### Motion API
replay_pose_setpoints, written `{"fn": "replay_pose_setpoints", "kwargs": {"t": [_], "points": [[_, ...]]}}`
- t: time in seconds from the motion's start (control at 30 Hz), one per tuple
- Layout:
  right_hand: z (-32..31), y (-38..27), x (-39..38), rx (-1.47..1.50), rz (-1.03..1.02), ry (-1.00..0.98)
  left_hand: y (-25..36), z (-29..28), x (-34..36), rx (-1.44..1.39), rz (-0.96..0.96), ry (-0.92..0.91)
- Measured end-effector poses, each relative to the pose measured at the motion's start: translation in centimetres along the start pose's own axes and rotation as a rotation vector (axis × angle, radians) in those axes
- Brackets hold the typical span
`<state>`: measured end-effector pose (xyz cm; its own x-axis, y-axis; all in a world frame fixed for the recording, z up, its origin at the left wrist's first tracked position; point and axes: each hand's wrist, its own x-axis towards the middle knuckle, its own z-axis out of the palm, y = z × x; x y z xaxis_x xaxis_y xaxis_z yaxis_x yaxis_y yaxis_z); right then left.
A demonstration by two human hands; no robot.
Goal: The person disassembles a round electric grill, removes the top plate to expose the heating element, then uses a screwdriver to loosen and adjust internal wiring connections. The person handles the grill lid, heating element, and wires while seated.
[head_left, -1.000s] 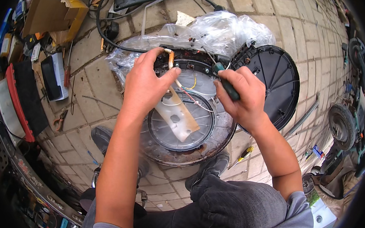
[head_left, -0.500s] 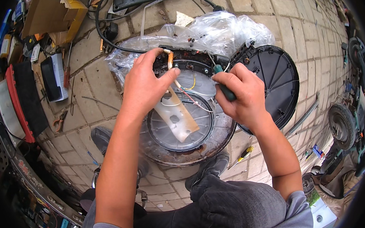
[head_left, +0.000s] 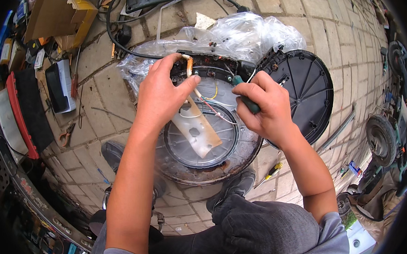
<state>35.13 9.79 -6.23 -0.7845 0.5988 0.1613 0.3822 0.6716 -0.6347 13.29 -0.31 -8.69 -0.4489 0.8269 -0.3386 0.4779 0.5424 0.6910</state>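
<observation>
A screwdriver [head_left: 246, 98] with a dark green handle is gripped in my right hand [head_left: 266, 103]. Its shaft points up and left toward the far black rim of a rusty round appliance base [head_left: 239, 157]; I cannot tell whether the tip touches a screw. My left hand [head_left: 161, 94] curls over that rim on its left side, thumb apart from the fingers, beside the black cord [head_left: 135, 54] and a scorched white sleeve [head_left: 189, 66]. Thin wires [head_left: 214, 110] lie across the base, next to a stained translucent plate [head_left: 196, 131] with holes.
Clear plastic sheeting [head_left: 246, 34] lies behind the base, and a round black ribbed cover [head_left: 308, 96] leans at its right. A yellow-handled screwdriver [head_left: 271, 170] and pliers [head_left: 66, 135] lie on the paving [head_left: 108, 88]. A torn cardboard box [head_left: 49, 20] stands at the far left.
My right hand has shifted slightly left with the green screwdriver, whose shaft now leans further left. My left hand has stayed in place.
</observation>
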Motion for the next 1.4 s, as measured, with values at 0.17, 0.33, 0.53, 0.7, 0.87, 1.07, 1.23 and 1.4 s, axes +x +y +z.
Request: {"fn": "replay_pose_setpoints", "kwargs": {"t": [0.17,0.33,0.53,0.7,0.87,1.07,1.23,1.4], "points": [[0.1,0.0,0.1,0.011,0.002,0.038,-0.2,-0.1,0.0,0.0,-0.001,0.008],[0.1,-0.1,0.1,0.029,0.0,0.064,-0.1,-0.1,0.0,0.006,0.002,0.003],[0.2,-0.2,0.0,0.049,0.013,0.089,-0.3,-0.1,0.0,0.004,0.005,-0.001],[0.3,-0.2,0.0,0.05,0.026,0.108,-0.2,-0.1,0.0,-0.005,-0.001,-0.003],[0.5,0.1,-0.1,0.05,0.028,0.114,0.0,-0.1,0.0,-0.008,-0.006,-0.003],[0.6,0.5,0.1,-0.011,0.059,0.082,-0.2,-0.1,0.0,-0.013,-0.009,-0.003],[-0.1,0.3,0.3,-0.003,0.109,0.114,-0.1,-0.1,-0.1,-0.016,-0.004,-0.007],[-0.7,-0.2,0.4,-0.001,0.092,0.064,-0.2,-0.1,0.0,-0.012,0.002,0.002]]}}
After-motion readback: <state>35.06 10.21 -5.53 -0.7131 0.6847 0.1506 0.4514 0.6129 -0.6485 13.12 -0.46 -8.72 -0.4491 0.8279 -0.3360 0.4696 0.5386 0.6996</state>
